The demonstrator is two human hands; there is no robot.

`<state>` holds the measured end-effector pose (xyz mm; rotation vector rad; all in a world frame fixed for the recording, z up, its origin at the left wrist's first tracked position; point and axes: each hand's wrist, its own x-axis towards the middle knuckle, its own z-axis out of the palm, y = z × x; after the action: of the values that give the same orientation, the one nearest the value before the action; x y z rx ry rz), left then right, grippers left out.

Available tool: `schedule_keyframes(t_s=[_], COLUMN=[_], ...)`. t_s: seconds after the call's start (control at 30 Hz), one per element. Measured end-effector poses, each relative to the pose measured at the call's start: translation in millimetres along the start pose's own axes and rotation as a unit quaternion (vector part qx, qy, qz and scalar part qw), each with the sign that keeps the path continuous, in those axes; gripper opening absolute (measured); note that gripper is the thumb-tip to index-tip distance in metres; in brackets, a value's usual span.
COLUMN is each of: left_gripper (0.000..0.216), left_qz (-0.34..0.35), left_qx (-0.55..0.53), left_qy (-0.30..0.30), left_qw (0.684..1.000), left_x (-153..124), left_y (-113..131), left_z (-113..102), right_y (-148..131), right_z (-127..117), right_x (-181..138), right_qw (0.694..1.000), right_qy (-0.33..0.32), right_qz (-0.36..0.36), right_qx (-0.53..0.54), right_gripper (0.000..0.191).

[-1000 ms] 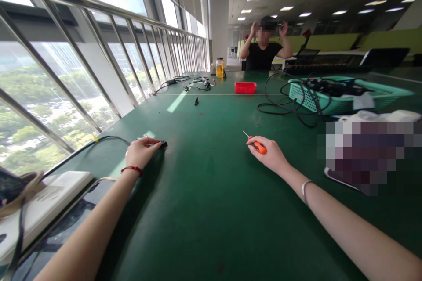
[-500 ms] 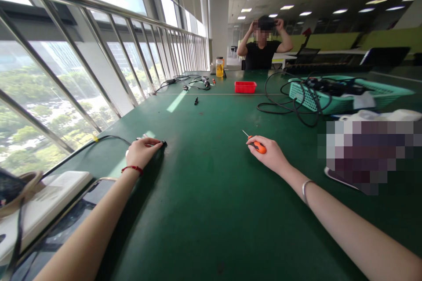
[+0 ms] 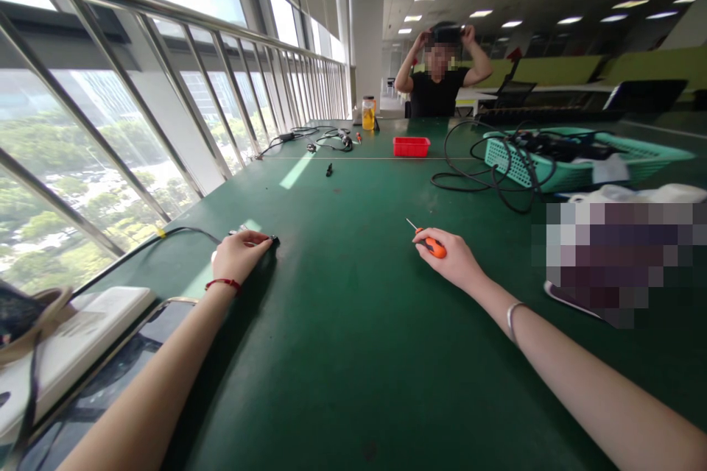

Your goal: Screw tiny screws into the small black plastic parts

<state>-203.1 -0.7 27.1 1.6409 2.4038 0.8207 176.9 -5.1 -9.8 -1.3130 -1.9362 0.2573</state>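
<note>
My left hand (image 3: 238,256) rests at the left side of the green table (image 3: 342,324), its fingertips closed on a small black part (image 3: 275,241). Most of that part is hidden by the fingers, so its kind is unclear. Over on the right, my right hand (image 3: 450,257) is closed around a screwdriver (image 3: 434,246) with an orange and black handle. The thin metal shaft points up and to the left, away from me. Another small black piece (image 3: 329,170) lies farther off on the table, apart from both hands.
A red tray (image 3: 411,147) stands toward the far end. At the right are a teal basket (image 3: 574,176) of cables and a blurred object (image 3: 613,257). A power strip (image 3: 104,316) lies at left. Beyond the yellow jar (image 3: 368,115), a person (image 3: 436,88) faces me, hands raised to the head.
Both hands keep their places and their holds. The person across the table has shifted the raised arms and head slightly.
</note>
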Motion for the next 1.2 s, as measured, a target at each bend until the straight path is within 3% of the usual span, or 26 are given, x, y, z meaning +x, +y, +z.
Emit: schedule_keyframes(t_s=[1.2], left_gripper=[0.038], left_qz=[-0.002], left_qx=[0.018], left_qy=[0.009], left_qw=[1.000], left_x=[-3.1], left_y=[3.5], left_z=[0.6], right_y=[0.8], right_z=[-0.8], right_x=[1.1], right_qw=[0.999], right_qy=[-0.027], right_qz=[0.026], right_qx=[0.005], right_gripper=[0.012])
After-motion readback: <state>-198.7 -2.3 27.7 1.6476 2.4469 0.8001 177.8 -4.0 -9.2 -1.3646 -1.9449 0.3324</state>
